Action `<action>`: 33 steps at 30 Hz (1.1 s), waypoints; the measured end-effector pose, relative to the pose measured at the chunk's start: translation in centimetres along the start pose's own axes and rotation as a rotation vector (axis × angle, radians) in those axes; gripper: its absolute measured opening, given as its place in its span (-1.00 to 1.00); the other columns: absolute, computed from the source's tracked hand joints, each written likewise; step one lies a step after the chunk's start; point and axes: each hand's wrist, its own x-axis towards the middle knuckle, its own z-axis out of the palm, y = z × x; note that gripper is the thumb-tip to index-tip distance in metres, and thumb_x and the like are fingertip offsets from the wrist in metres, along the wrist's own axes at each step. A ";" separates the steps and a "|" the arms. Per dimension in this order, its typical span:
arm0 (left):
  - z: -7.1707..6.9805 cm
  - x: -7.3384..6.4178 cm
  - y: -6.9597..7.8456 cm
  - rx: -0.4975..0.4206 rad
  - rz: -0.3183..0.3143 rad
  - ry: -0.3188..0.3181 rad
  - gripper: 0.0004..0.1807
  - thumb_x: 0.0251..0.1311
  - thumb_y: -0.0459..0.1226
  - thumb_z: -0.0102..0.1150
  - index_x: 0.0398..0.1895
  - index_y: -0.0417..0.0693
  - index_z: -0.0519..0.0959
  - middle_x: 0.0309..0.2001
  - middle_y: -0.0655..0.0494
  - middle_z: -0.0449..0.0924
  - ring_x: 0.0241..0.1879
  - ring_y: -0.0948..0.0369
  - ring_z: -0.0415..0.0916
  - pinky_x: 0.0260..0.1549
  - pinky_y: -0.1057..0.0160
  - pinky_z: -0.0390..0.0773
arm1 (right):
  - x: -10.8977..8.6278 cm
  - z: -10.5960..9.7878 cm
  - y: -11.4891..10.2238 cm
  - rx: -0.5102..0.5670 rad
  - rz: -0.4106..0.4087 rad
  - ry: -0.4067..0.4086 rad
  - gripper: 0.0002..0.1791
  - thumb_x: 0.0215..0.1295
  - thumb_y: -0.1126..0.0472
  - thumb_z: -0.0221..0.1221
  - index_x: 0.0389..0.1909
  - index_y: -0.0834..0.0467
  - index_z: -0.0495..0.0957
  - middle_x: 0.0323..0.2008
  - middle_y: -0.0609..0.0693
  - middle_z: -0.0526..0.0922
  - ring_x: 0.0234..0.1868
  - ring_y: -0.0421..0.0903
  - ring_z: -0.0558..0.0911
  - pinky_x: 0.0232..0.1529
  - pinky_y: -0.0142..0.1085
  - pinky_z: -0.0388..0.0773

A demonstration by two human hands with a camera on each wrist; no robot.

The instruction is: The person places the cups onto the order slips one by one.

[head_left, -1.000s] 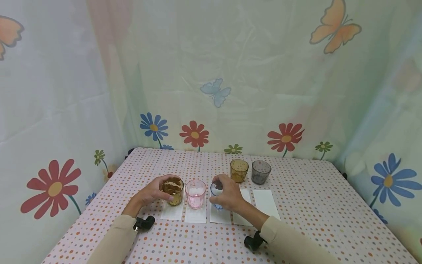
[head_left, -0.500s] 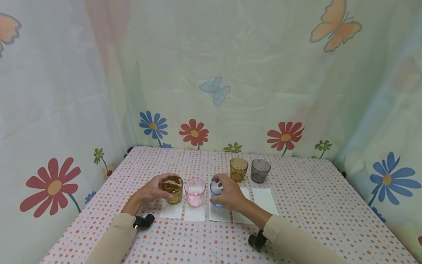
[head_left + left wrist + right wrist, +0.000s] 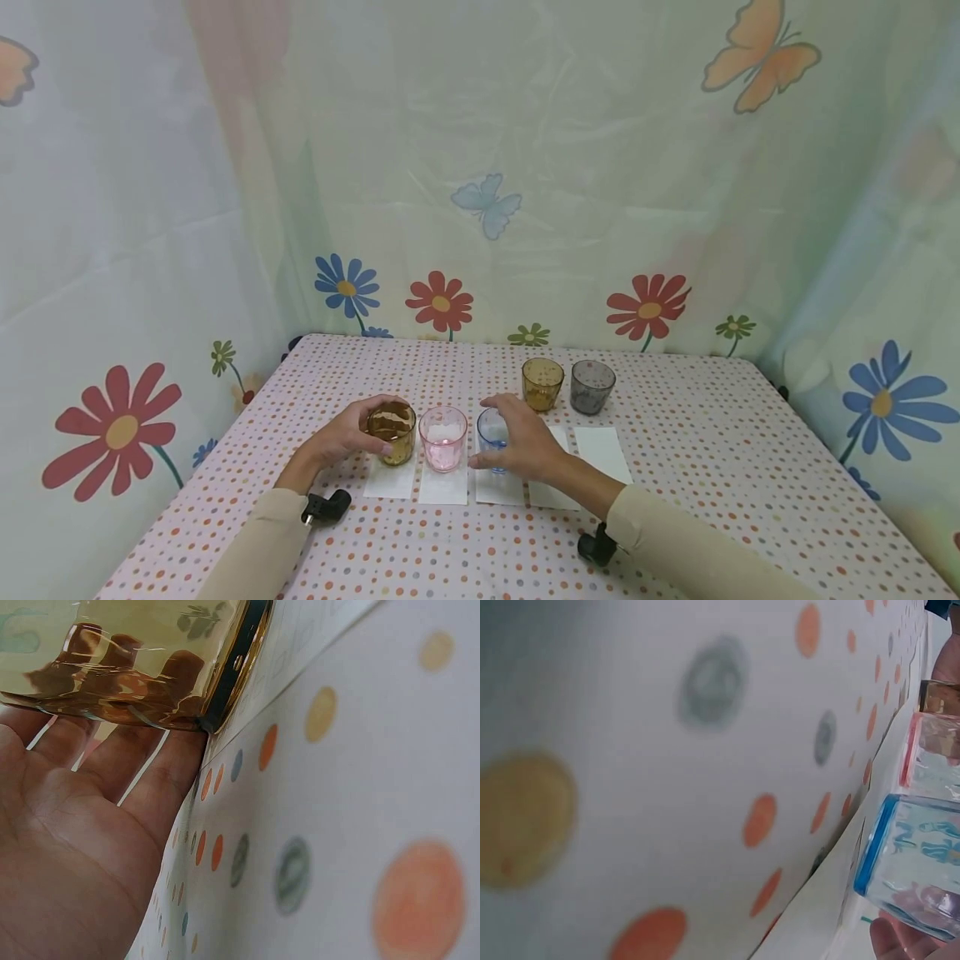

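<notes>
Between fingers (image 3: 502, 403) and thumb (image 3: 489, 458) of the right hand (image 3: 527, 443), the blue glass (image 3: 491, 428).

Flowered curtains (image 3: 600, 167) round a dotted tabletop (image 3: 420, 550) suggest a booth.

The nearer amber glass (image 3: 142, 637) is showing perhaps leaves (image 3: 201, 622), the blue glass (image 3: 919, 862) blue figures (image 3: 939, 852); orange, yellow and grey dots (image 3: 420, 896) are speckling the pale tablecloth (image 3: 420, 550).

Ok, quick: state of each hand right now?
Left hand: holding the front brown glass.
Right hand: open, spread around the blue glass; can't tell if it touches.
</notes>
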 end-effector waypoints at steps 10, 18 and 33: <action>0.1 0.1 0.3 0.035 -0.018 0.025 -0.18 -0.01 -0.38 0.42 0.41 -0.23 0.35 0.28 -0.30 0.43 0.23 -0.13 0.44 0.16 0.15 0.53 | -0.2 -0.1 0.4 0.172 0.013 0.067 -0.02 0.04 -0.13 0.51 0.46 0.05 0.33 0.40 0.08 0.41 0.36 0.18 0.44 0.23 0.17 0.46; 0.0 0.0 0.0 0.025 -0.027 0.030 -0.17 0.00 -0.41 0.40 0.42 -0.23 0.33 0.29 -0.30 0.42 0.24 -0.12 0.43 0.17 0.15 0.53 | 0.3 -0.9 0.7 0.289 -0.035 0.179 -0.17 0.22 -0.01 0.42 0.45 0.16 0.33 0.38 0.13 0.42 0.30 0.20 0.45 0.18 0.13 0.49; 0.0 0.1 0.0 0.039 -0.025 0.031 -0.17 0.00 -0.37 0.42 0.41 -0.22 0.34 0.28 -0.28 0.44 0.23 -0.12 0.44 0.18 0.10 0.52 | 1.1 -2.0 2.2 0.240 0.008 0.354 -0.14 0.21 -0.06 0.41 0.45 0.14 0.29 0.46 0.20 0.26 0.49 0.23 0.23 0.40 0.29 0.16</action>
